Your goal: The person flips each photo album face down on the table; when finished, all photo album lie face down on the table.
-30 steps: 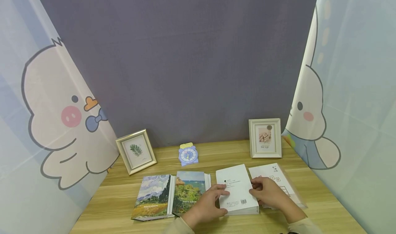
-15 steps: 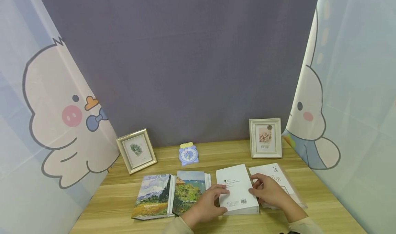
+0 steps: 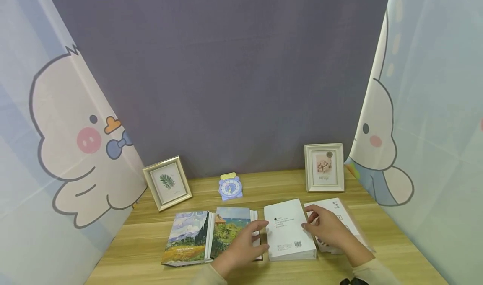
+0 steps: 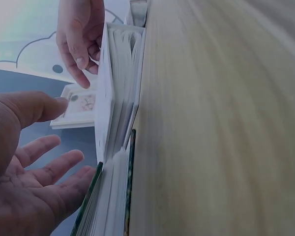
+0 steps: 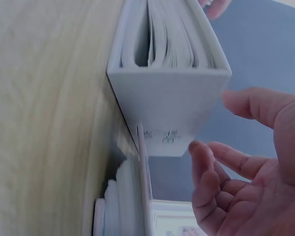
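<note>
White album (image 3: 289, 230) lies just right of my landmark, the seaside album (image 3: 225, 228). Left hand (image 3: 242, 246) released, over the landmark's right edge; right hand (image 3: 329, 231) loose, gripping nothing, farther right. I judge a leftward nudge could jam white album against landmark.

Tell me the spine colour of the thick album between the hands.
The spine is white with small dark characters, best seen in the right wrist view.
</note>
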`<action>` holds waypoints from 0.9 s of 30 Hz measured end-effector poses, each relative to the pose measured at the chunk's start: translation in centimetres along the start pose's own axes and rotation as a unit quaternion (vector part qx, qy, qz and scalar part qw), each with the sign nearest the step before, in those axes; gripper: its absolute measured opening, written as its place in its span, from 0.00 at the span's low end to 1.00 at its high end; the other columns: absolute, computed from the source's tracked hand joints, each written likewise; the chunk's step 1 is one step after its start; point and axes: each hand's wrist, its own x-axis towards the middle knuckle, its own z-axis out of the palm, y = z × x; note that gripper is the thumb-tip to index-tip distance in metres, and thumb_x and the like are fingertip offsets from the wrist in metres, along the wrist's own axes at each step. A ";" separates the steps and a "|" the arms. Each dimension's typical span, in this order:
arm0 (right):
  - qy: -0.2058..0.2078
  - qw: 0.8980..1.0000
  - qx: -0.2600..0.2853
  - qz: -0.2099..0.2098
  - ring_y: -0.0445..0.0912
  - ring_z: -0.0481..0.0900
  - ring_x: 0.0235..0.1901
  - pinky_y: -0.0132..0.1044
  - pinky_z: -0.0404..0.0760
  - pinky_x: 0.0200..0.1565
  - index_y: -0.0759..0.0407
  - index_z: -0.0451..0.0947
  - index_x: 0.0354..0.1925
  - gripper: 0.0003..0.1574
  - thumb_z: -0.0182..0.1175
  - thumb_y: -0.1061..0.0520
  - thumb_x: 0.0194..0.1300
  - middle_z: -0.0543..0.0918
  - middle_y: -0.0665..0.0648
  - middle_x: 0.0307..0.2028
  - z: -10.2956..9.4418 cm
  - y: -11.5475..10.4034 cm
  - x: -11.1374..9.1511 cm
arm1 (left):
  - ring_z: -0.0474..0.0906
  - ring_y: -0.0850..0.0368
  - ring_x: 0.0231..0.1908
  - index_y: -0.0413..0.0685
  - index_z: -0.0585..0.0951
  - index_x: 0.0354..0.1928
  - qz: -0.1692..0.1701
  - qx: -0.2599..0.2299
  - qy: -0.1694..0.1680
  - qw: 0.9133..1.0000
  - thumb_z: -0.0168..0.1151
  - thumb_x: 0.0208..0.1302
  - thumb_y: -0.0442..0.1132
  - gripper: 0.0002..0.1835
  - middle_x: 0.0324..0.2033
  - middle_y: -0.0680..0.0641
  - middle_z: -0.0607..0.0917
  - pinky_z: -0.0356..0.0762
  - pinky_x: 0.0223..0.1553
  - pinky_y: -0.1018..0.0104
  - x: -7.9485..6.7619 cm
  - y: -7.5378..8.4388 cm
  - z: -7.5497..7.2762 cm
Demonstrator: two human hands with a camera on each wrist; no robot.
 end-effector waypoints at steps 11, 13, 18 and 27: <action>0.020 0.995 -0.096 -0.035 0.42 0.75 0.37 0.36 0.76 0.38 0.61 0.80 0.60 0.32 0.78 0.55 0.60 0.79 0.49 0.41 1.5 -1.7 1.2 | 0.69 0.31 0.70 0.60 0.72 0.73 -0.022 -0.015 0.008 1.000 0.68 0.73 0.39 0.29 0.73 0.43 0.70 0.76 0.65 0.45 -1.3 -0.5 -2.1; 0.018 0.994 -0.104 -0.039 0.42 0.76 0.39 0.38 0.78 0.40 0.58 0.81 0.60 0.32 0.78 0.54 0.60 0.80 0.49 0.44 1.8 -2.1 1.3 | 0.69 0.31 0.69 0.63 0.73 0.73 -0.026 -0.016 0.013 0.999 0.67 0.74 0.39 0.28 0.74 0.42 0.69 0.77 0.65 0.44 -1.5 -0.7 -2.4; 0.000 0.993 -0.101 -0.059 0.46 0.81 0.46 0.46 0.82 0.47 0.55 0.81 0.60 0.31 0.78 0.53 0.60 0.82 0.51 0.48 2.7 -2.9 1.8 | 0.71 0.31 0.67 0.55 0.72 0.73 -0.017 -0.011 0.029 0.999 0.66 0.75 0.39 0.28 0.73 0.38 0.69 0.80 0.62 0.46 -2.1 -0.9 -3.3; -0.044 0.990 -0.085 -0.102 0.53 0.83 0.51 0.51 0.85 0.49 0.54 0.80 0.61 0.32 0.77 0.53 0.60 0.80 0.55 0.51 4.8 -3.9 2.7 | 0.74 0.34 0.65 0.49 0.73 0.73 0.001 0.033 0.084 0.996 0.69 0.73 0.39 0.29 0.69 0.39 0.74 0.78 0.62 0.40 -2.9 -1.8 -5.0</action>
